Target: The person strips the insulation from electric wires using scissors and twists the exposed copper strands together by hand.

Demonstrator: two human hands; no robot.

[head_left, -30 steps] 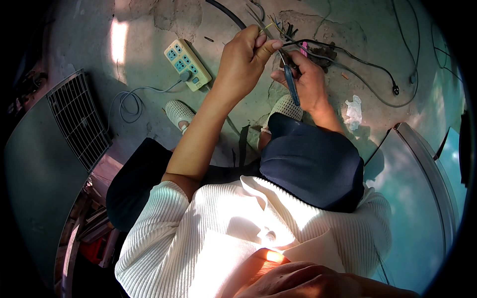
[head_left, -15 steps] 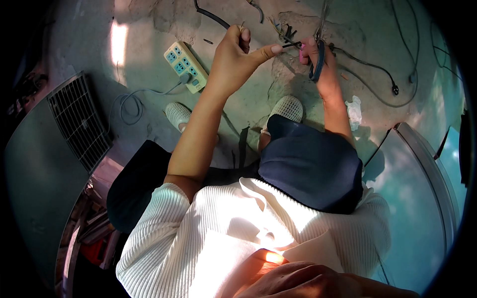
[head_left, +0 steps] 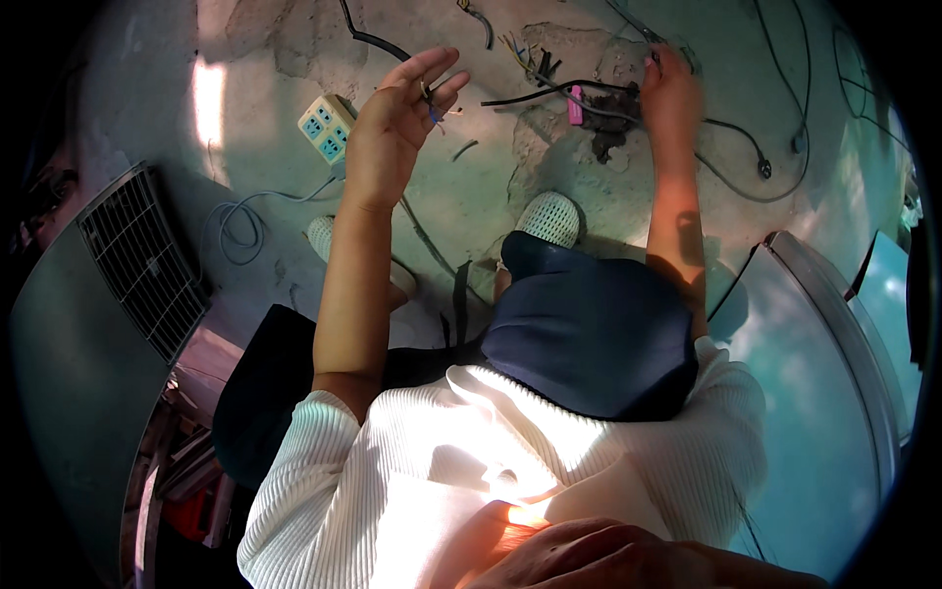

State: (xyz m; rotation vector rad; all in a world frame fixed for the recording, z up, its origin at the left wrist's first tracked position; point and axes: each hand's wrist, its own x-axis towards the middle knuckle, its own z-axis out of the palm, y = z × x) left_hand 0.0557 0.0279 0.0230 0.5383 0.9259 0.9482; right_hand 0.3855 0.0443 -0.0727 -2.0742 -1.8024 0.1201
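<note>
My left hand [head_left: 385,133] is palm up with its fingers partly spread. A black cable [head_left: 368,39] runs in behind the fingers, and its thin bared wires [head_left: 432,110] show between them. At the far right my right hand [head_left: 672,90] has its fingers bent around the near end of what look like metal scissors [head_left: 633,20]; the grip is partly hidden. Left of that hand a black cord [head_left: 530,96] lies on the floor, its end pointing left. A small pink tool [head_left: 575,106] lies beside a dark lump [head_left: 610,128].
A cream power strip [head_left: 327,130] with a plugged-in grey cord [head_left: 245,221] sits on the concrete at left. Cable scraps [head_left: 542,67] lie ahead, and a cord with a plug [head_left: 763,167] at right. A wire grille [head_left: 142,260] stands far left, a pale panel [head_left: 805,373] on the right.
My left hand has turned and spread its fingers, leaving the black cord's end. My right hand has moved farther right with the scissors, away from the pink tool.
</note>
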